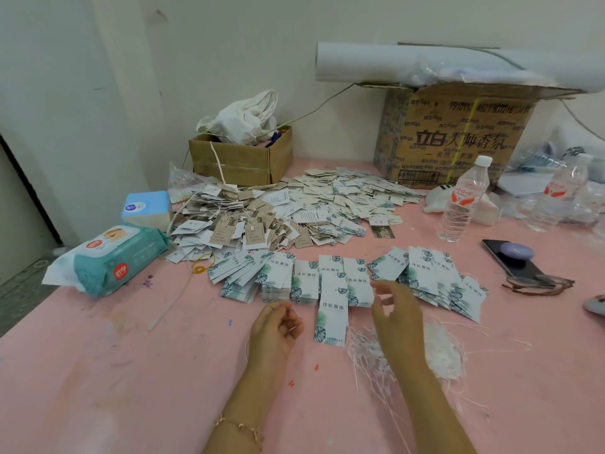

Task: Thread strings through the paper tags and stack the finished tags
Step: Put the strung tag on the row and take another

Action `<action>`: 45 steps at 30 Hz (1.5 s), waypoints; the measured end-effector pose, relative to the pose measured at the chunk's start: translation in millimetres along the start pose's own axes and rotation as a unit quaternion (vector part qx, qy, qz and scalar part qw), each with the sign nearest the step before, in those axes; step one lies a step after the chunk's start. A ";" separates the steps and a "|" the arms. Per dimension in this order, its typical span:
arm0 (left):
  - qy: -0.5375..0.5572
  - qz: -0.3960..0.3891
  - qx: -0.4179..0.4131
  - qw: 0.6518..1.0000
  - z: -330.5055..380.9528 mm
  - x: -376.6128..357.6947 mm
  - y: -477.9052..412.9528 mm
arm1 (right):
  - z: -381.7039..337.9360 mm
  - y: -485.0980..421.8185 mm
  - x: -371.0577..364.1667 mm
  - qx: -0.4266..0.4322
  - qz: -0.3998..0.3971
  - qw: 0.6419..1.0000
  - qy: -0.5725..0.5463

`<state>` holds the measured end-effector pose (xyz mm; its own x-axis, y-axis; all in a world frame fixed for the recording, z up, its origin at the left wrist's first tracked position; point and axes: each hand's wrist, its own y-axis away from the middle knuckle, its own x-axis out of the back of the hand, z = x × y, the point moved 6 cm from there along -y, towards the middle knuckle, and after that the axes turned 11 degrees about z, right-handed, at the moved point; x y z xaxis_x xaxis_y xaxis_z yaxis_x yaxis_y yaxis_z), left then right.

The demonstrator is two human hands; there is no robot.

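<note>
Left hand (278,326) curls, pinching what looks like a thin white string (292,326); right hand (396,314) hovers loosely spread just right of the near tag (330,322), a stiff leaf-printed card flat between them. Slick cards in the fanned rows (304,280) beyond could slide if brushed; the wispy string pile (438,352) at right may tangle and snag.

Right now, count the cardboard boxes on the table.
2: the small open box at back left, behind the tag pile; the large printed box at back right, under a white roll. More may hide offscreen.
</note>
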<state>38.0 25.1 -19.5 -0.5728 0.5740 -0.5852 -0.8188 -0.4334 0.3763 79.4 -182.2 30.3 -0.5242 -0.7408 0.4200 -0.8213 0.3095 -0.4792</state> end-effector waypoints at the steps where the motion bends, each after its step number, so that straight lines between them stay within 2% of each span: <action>1: 0.002 0.000 -0.001 1.000 0.4 -0.4 0.8 | -7.5 10.3 -10.6 0.015 -0.032 0.999 0.027; 4: 0.001 0.001 -0.008 1.000 1.5 -1.8 3.8 | -14.7 36.1 -39.4 0.055 -0.108 0.972 0.201; 6: 0.000 0.000 -0.010 1.000 1.7 -2.1 4.8 | -9.3 45.6 -50.3 0.069 -0.130 0.949 0.277; 11: -0.008 -0.003 -0.012 1.000 0.8 -3.0 4.0 | -0.8 42.0 -42.9 0.056 -0.080 0.946 0.308; 15: -0.014 -0.005 -0.015 1.000 0.4 -2.0 4.5 | 4.7 40.5 -40.6 0.032 -0.093 0.943 0.317; 24: -0.039 0.009 -0.026 0.999 -0.1 -1.3 2.5 | 0.3 32.5 -32.2 -0.023 -0.051 0.988 0.142; 28: -0.044 0.011 -0.031 0.998 1.2 -1.9 4.0 | -0.2 31.2 -28.7 -0.033 -0.011 0.994 0.107; 35: -0.094 -0.015 -0.056 0.994 1.7 -4.1 7.1 | -1.0 30.7 -26.0 -0.035 0.006 0.998 0.048; 39: -0.190 -0.067 -0.125 0.971 -1.9 -10.0 7.2 | -18.7 34.9 -25.1 0.053 0.012 0.998 0.010; 42: -0.224 -0.121 -0.156 0.954 -4.7 -17.6 14.0 | -26.6 46.8 -38.4 0.106 -0.090 0.990 -0.012; 45: -0.212 -0.052 -0.175 0.960 -1.0 -6.3 7.4 | -29.3 51.5 -41.8 0.145 -0.114 0.983 0.014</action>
<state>35.6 17.7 -13.7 -0.5131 0.8261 -0.2330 -0.8522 -0.5227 0.0237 52.5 -117.8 10.6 -0.3438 -0.7531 0.5609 -0.8212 -0.0485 -0.5685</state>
